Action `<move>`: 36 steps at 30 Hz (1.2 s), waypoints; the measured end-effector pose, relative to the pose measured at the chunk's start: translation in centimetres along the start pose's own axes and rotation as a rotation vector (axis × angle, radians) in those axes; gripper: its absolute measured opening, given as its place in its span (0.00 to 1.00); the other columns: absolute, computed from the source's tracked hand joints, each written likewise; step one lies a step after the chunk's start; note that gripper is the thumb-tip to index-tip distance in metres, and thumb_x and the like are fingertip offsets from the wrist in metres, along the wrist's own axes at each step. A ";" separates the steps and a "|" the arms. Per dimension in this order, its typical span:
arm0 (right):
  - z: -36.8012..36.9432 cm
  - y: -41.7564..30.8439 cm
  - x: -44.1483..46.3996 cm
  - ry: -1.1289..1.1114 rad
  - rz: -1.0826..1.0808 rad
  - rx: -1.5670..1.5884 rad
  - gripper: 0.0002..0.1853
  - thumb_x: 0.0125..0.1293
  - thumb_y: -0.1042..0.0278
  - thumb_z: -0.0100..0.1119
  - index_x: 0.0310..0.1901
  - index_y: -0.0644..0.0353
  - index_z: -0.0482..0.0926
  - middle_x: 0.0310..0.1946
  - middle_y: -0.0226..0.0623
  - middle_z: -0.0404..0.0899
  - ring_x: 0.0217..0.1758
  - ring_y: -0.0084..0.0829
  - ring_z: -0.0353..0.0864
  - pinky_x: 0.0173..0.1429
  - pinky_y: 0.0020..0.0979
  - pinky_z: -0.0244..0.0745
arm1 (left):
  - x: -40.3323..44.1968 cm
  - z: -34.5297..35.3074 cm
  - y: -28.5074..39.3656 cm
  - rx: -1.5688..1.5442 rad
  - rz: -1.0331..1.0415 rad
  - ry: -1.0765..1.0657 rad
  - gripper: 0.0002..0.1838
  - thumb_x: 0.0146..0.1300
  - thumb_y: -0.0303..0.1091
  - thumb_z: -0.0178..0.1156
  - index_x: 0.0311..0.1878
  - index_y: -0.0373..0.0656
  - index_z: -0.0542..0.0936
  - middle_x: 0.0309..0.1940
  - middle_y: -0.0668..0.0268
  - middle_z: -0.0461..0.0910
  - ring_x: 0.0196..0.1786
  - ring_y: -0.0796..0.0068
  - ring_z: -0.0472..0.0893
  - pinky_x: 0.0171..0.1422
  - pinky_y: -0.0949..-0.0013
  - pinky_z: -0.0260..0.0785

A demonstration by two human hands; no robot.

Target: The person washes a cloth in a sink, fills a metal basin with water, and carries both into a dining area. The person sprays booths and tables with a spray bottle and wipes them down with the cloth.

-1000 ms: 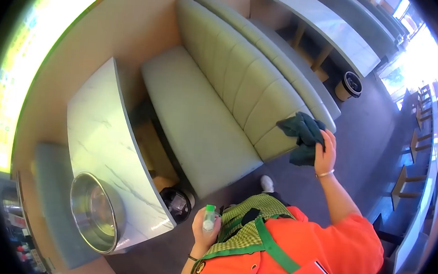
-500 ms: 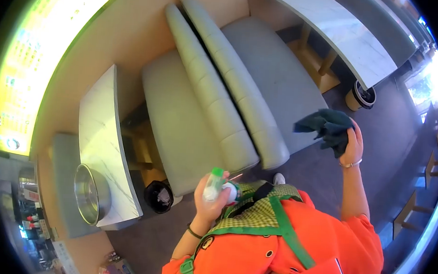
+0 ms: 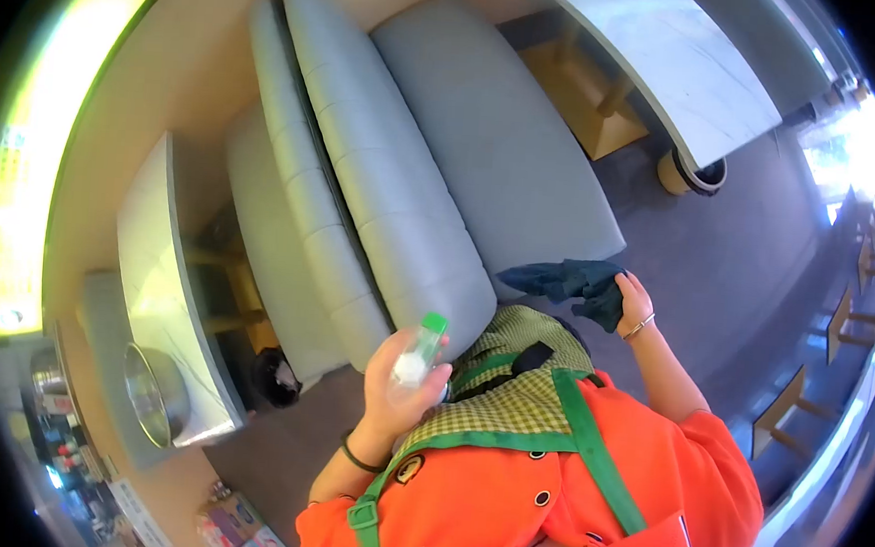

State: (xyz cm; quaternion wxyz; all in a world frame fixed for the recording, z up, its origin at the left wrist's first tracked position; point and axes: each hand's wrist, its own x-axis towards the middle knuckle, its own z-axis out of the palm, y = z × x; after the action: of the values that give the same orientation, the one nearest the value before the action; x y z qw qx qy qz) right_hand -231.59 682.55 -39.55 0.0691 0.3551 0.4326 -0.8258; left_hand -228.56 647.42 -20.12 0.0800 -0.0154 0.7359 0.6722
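Observation:
My left hand (image 3: 386,389) is wrapped round a small clear bottle (image 3: 420,356) with a green cap and something white inside. The bottle tilts in front of my checked apron (image 3: 510,398). Over on the right, my right hand (image 3: 635,306) grips one edge of a dark blue-green cloth (image 3: 574,282). The cloth hangs bunched, its loose end pointing left over the near end of a grey bench seat (image 3: 506,137). Part of each hand's fingers is hidden by what it holds.
A padded double backrest (image 3: 384,160) stands between two bench seats. To the left, a marble-look table (image 3: 153,256) bears a metal bowl (image 3: 164,397), with a dark bin (image 3: 276,377) beside it. Another marble-look table (image 3: 710,80) has a bin (image 3: 676,175) at its end. Wooden-legged stools (image 3: 789,415) line the right.
The benches, tables and bowl have shifted left in view as my head and body moved. My right hand has come inward with the cloth, nearer my body. Both hands keep their holds.

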 end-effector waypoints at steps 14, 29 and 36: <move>-10.5 -23.5 10.2 -0.236 -0.075 -0.485 0.14 0.64 0.71 0.48 0.49 0.66 0.72 0.39 0.36 0.76 0.41 0.24 0.76 0.46 0.24 0.72 | 9.8 23.7 -12.0 0.091 -0.065 0.543 0.13 0.48 0.22 0.60 0.39 0.39 0.75 0.36 0.65 0.77 0.39 0.76 0.75 0.46 0.72 0.66; -22.3 -31.3 10.0 -0.070 0.033 -0.474 0.15 0.63 0.73 0.46 0.49 0.69 0.71 0.42 0.39 0.76 0.44 0.29 0.75 0.50 0.27 0.71 | 17.6 32.2 -22.4 0.172 -0.267 0.900 0.07 0.49 0.28 0.60 0.32 0.39 0.75 0.26 0.65 0.76 0.31 0.75 0.75 0.38 0.70 0.67; -21.3 -34.6 13.4 -0.131 -0.011 -0.377 0.15 0.63 0.73 0.45 0.49 0.69 0.70 0.42 0.40 0.76 0.43 0.31 0.76 0.50 0.30 0.72 | 26.5 28.6 -19.7 0.077 0.022 0.986 0.09 0.48 0.30 0.59 0.31 0.37 0.73 0.23 0.63 0.74 0.27 0.72 0.73 0.34 0.67 0.66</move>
State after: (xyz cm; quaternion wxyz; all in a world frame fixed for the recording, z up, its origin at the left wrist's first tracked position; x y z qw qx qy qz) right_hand -244.84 722.76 -33.11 0.1579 0.2789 0.5760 -0.7520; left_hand -249.33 676.13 -45.64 -0.2842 -0.3209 0.7105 0.5580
